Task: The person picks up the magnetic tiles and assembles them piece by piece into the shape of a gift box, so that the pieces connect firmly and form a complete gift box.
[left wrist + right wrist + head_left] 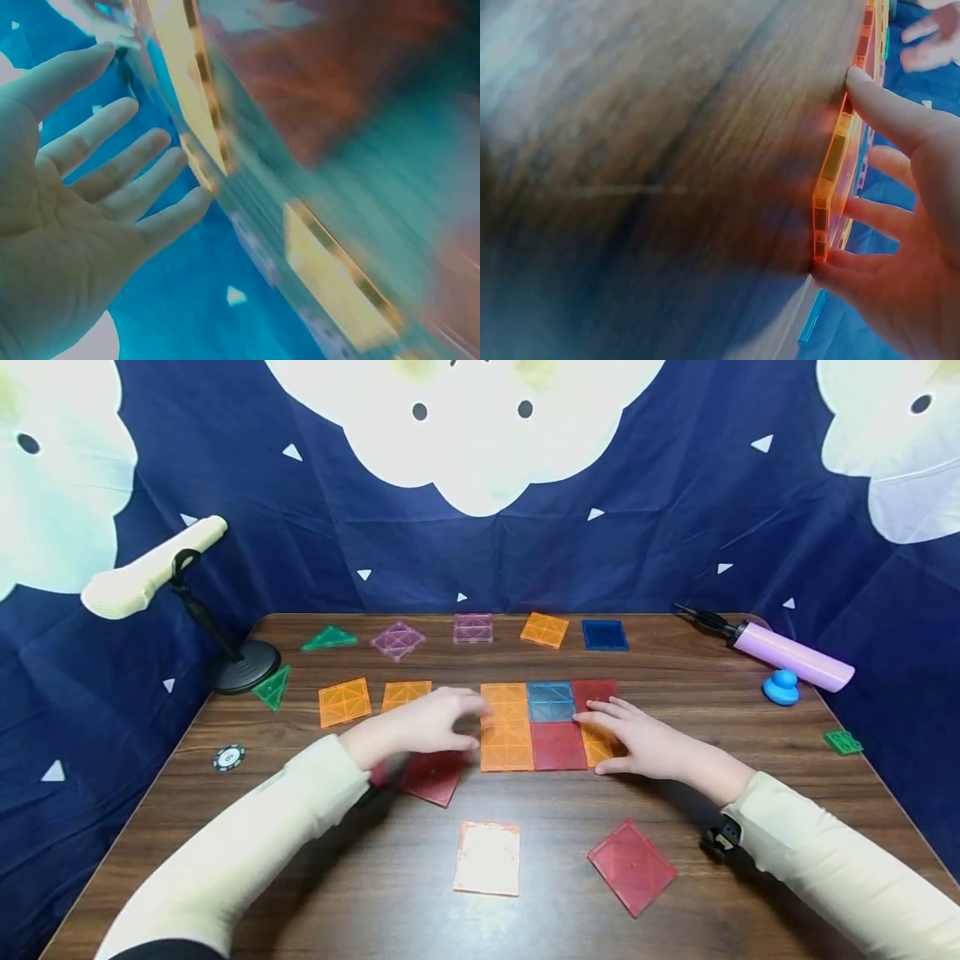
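Six square magnetic tiles lie edge to edge in the head view: a left column of orange tiles, a blue tile above a red tile, and a red tile above an orange tile. Over the right column rests my right hand, fingers spread, thumb by the orange tile's near edge. The right wrist view shows that thumb against a tile edge. My left hand, blurred, hovers at the block's left side with loosely bent fingers; its palm looks bare in the left wrist view.
Red tiles lie under my left forearm and near right; a pale tile lies in front. More tiles line the back, including a dark blue one. A lamp-like stand, poker chip and pink pump flank them.
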Tool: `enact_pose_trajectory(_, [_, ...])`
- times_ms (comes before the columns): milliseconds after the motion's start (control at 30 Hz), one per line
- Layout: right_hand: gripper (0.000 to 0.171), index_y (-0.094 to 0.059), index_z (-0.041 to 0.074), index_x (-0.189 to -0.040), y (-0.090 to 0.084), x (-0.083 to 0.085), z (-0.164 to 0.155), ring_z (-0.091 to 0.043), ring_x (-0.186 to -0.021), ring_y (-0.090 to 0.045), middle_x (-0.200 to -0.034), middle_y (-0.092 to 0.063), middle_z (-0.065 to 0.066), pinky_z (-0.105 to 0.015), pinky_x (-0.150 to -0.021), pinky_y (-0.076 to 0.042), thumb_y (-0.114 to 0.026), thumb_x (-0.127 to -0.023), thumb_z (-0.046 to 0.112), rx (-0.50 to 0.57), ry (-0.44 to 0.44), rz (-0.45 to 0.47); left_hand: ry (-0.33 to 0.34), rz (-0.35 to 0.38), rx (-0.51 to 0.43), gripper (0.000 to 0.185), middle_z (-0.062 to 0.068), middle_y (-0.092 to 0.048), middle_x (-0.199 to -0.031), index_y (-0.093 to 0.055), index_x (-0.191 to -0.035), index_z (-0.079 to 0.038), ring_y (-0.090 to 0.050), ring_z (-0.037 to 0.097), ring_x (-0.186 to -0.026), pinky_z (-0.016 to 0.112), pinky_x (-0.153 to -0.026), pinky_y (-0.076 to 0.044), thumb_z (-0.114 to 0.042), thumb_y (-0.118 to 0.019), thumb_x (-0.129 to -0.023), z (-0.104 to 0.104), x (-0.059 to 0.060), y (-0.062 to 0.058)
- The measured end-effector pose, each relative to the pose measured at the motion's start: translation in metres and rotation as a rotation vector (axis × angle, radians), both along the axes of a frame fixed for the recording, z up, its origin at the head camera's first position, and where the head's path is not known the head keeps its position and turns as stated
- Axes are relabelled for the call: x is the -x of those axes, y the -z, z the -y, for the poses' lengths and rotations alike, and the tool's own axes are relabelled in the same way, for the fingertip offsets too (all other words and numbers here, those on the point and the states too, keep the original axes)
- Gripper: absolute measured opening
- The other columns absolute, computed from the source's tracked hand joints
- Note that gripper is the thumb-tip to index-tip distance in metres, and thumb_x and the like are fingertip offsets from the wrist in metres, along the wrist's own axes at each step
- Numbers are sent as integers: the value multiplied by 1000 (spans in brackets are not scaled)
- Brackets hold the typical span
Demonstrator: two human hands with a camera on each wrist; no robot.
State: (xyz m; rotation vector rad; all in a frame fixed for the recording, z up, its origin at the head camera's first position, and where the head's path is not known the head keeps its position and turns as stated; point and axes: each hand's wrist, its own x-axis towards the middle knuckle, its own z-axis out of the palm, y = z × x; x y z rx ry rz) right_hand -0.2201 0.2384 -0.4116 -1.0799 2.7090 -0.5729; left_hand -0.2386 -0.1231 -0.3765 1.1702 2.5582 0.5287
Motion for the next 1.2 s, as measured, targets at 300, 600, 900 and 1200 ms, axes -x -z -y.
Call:
enact_pose_trajectory(300, [66,-56,10,-147,2,-2,-3,-57,-143,-25,-156,-37,-27,-70,-109,-28,-79,-90,33,-22,-2,-1,38,-82,46,61,20,-55,-144,-61,-140,-2,-53,36,-131,49,-105,-45,-23,-83,-87,45,-50,22])
enact_pose_trajectory(600, [66,-57,9,-146,-4,-2,-2,-57,-142,-27,-155,-38,-28,-70,-109,-28,-80,-89,32,-25,5,7,-30,-316,72,52,26,-61,-129,-67,-126,8,-62,37,-116,45,-98,-52,-23,-83,-88,24,-47,28])
enact_pose_trajectory(900, [66,-57,10,-147,-4,0,0,-57,-142,-27,-156,-38,-28,-71,-108,-29,-79,-90,34,-30,2,13,-81,-357,125,48,25,-63,-123,-68,-123,9,-63,37,-109,44,-95,-53,-25,-80,-90,9,-35,30])
enact_pose_trajectory(1200, [65,-57,10,-146,-4,0,2,-58,-141,-26,-155,-38,-27,-72,-108,-28,-79,-90,34,-26,-3,12,-95,-317,128,52,22,-61,-132,-68,-129,3,-61,35,-119,45,-100,-51,-32,-78,-92,12,-36,29])
